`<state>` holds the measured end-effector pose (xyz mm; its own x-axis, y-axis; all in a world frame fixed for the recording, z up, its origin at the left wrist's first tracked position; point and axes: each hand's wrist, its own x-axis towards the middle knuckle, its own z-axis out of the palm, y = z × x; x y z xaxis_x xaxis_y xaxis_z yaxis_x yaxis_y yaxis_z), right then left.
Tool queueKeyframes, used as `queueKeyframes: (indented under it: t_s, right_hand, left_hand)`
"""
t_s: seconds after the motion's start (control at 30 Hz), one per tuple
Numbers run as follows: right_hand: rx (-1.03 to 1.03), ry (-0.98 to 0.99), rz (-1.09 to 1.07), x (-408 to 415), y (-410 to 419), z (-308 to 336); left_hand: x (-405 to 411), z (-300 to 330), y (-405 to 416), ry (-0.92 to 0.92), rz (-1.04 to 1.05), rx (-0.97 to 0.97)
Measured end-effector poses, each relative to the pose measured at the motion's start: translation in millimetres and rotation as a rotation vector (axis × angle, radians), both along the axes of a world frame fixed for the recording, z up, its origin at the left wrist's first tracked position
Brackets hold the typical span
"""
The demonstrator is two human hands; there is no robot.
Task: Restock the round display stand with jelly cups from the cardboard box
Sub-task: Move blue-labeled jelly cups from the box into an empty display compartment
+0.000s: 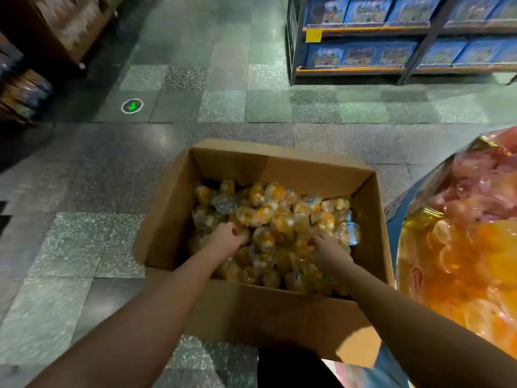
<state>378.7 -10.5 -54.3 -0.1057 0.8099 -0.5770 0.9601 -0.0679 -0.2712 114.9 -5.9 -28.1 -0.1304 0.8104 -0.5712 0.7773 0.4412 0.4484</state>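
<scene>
The jelly cups [275, 219] lie heaped in the cardboard box [279, 312], orange-filled with clear lids, tumbled at all angles, so we read no common long axis. Both our hands are inside the box, on top of the heap. Our left hand [225, 240] sits toward the box's left wall, fingers curled down into the cups; we cannot tell whether they have closed on one. Our right hand [330, 252] sits toward the box's right wall, fingers pointing forward and buried among the cups; their grasp is likewise hidden.

The round display stand [464, 247] stands just beside the box's right wall, so the cups must travel rightward and upward. We judge the right hand the nearer one for that transfer.

Contents: the box is roughly half full, its far inner wall exposed. The stand holds orange cups at the near side and pinkish ones farther back.

Beyond the box lie a tiled floor [84, 247] and a shelf of blue boxes [391, 51].
</scene>
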Motion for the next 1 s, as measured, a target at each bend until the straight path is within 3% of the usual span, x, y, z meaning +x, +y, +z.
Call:
queueKeyframes:
  t_s: [0.27,0.53,0.83,0.93,1.0]
  right_hand:
    - [-0.045,-0.104,0.397,-32.5,93.0,-52.0]
    - [-0.075,-0.233,0.621,-51.6,108.7,-90.2]
    - [0.002,-0.279,0.652,-54.4,104.1,-92.1]
    - [0.033,-0.202,0.552,-49.8,97.0,-81.1]
    - [0.014,-0.1,0.364,-45.8,88.3,-69.2]
  left_hand:
    - [12.2,-74.8,77.2,0.068,-0.157,-0.03]
    - [19.1,-127.0,94.3,0.214,-0.274,-0.017]
    - [9.7,-127.8,96.2,0.112,-0.119,0.103]
    - [2.7,-105.2,81.4,0.012,-0.027,0.161]
    - [-2.8,-84.1,63.5,-0.142,0.125,0.164]
